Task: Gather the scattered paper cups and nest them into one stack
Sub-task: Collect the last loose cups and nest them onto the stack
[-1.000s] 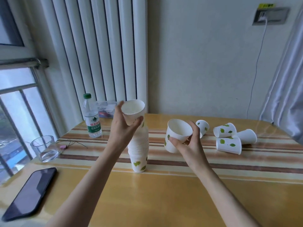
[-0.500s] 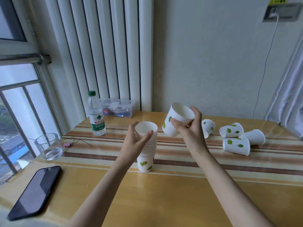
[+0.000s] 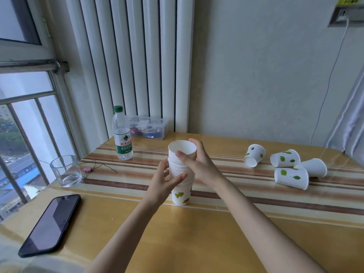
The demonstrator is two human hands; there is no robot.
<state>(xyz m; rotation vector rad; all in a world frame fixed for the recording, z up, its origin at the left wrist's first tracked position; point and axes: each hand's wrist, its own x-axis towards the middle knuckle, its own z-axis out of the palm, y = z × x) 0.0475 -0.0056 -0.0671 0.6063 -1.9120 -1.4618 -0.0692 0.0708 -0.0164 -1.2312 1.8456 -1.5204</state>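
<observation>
A tall stack of white paper cups (image 3: 180, 196) with green leaf prints stands upright at the table's middle. My left hand (image 3: 167, 180) wraps the stack's lower left side. My right hand (image 3: 197, 164) grips the top cup (image 3: 182, 147), which sits nested in the stack, thumb on its front rim. To the right lie several loose cups on their sides: one (image 3: 254, 157) nearest, another (image 3: 285, 158) beyond it, a plain-looking one (image 3: 313, 167) and a large one (image 3: 291, 177) in front.
A water bottle (image 3: 122, 134) and a clear plastic box (image 3: 147, 128) stand at the back left. A glass (image 3: 66, 170) with a thin cord (image 3: 98, 166) beside it sits left. A black phone (image 3: 51, 224) lies front left. A window and radiator border the table.
My right hand carried its cup from the air left and down onto the stack. My left hand slid from the stack's top to its side. The camera moved closer.
</observation>
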